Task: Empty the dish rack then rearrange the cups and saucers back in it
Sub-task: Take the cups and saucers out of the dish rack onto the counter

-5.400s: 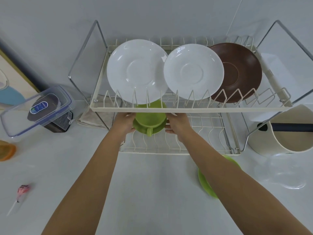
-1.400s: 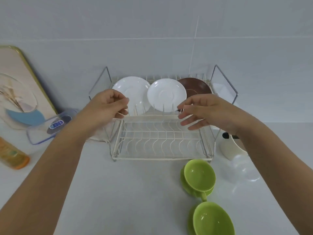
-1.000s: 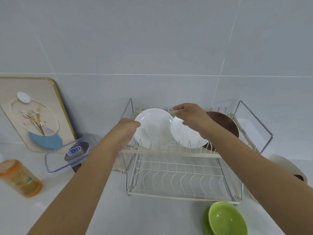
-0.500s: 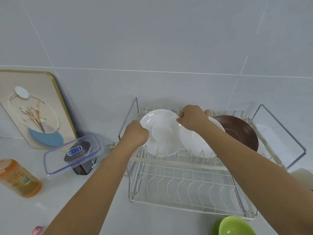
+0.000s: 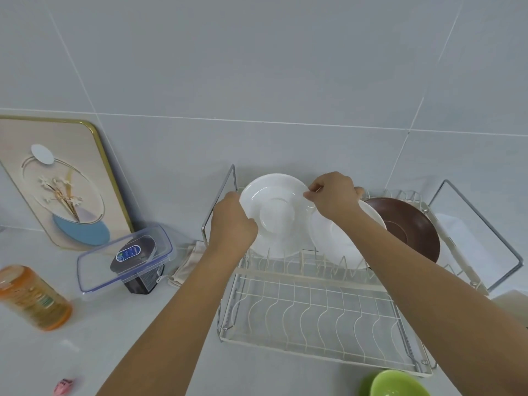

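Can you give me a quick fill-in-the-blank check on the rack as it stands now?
1. The left hand grips the left white saucer while the right hand grips the ____ white saucer.
2. The saucer at the right end of the upper tier is ____ in colour.
3. The lower tier of the dish rack holds ____ dishes.
4. The green cup sits on the ____, outside the rack.

Missing words: right; brown; no; counter
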